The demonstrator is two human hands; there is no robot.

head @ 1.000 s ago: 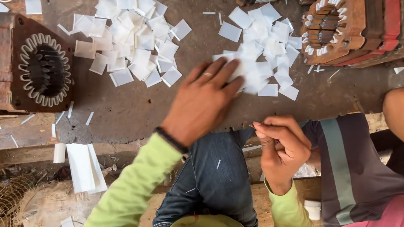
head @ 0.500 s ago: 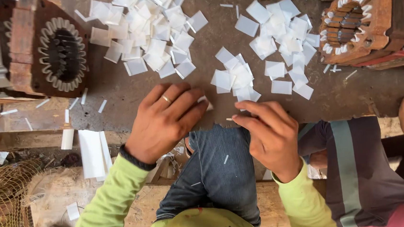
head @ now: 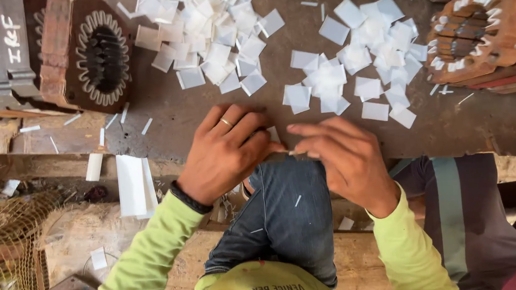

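A small white paper slip (head: 274,135) sits between the two hands just above the raised knee in blue jeans (head: 288,216), at the near edge of the dark metal worktop (head: 170,118). Only a sliver of it shows, so its exact shape is hard to make out. The left hand (head: 225,154), with a ring on one finger and a dark band at the wrist, has its fingers curled together over the slip, fingertips pressing down on it. The right hand (head: 342,160) comes in from the other side with thumb and forefinger drawn close, seemingly pinching the slip's edge, while the other fingers stretch out loosely toward the left hand. Both arms wear lime-green sleeves (head: 139,271).

Just beyond the hands, two loose heaps of white paper squares lie on the worktop: one pile (head: 206,35) up and to the left, another pile (head: 362,63) to the right, well apart from each other. At the far left stands a rusty motor stator (head: 88,51) with white insulation lining its slots; another stator core (head: 476,32) lies at the far right. Below the worktop's left edge, a few long white paper strips (head: 132,185) rest on a wooden beam (head: 38,162). At the right, beside the person, another person's dark striped shirt (head: 466,220) shows.
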